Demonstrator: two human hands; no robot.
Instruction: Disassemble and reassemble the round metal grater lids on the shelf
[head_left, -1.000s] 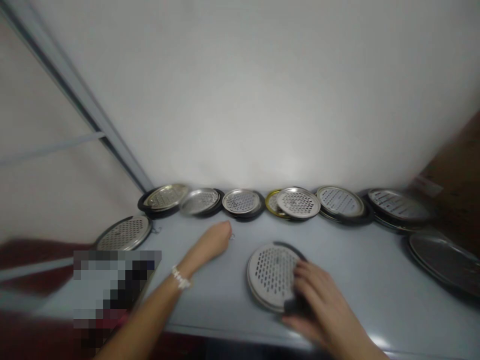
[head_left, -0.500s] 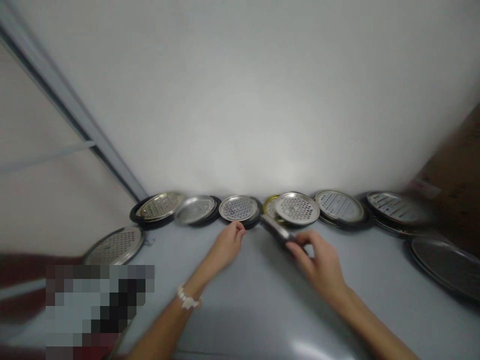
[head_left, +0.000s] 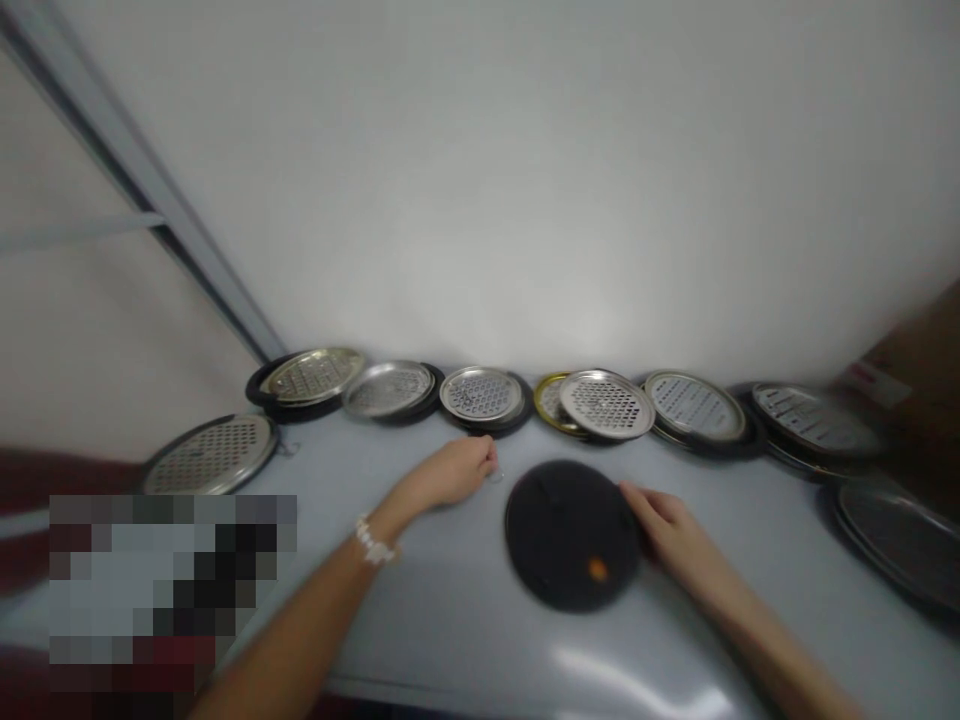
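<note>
My right hand [head_left: 667, 520] grips the right edge of a round black disc [head_left: 566, 535]. Its dark flat face, marked by one orange spot, is turned toward me above the grey table. To the left, my left hand [head_left: 461, 470] is closed in a pinch, with a thin wire loop [head_left: 496, 476] at its fingertips. Just beyond the left hand sits a round grater plate [head_left: 480, 394] on a black disc. Behind the black disc in my right hand, another silver grater plate [head_left: 607, 405] overlaps a gold-rimmed one [head_left: 551, 400].
More round perforated plates, such as one at the left [head_left: 217, 455] and one at the back right [head_left: 694, 405], line the wall on the table [head_left: 420, 620]. Thin wire pieces [head_left: 289, 448] lie by the left plate. A brown box [head_left: 930, 390] stands at the right.
My right hand has turned the black disc from edge-on to facing me and brought it nearer and lower. My left hand stays pinched, with its wrist angled more to the right.
</note>
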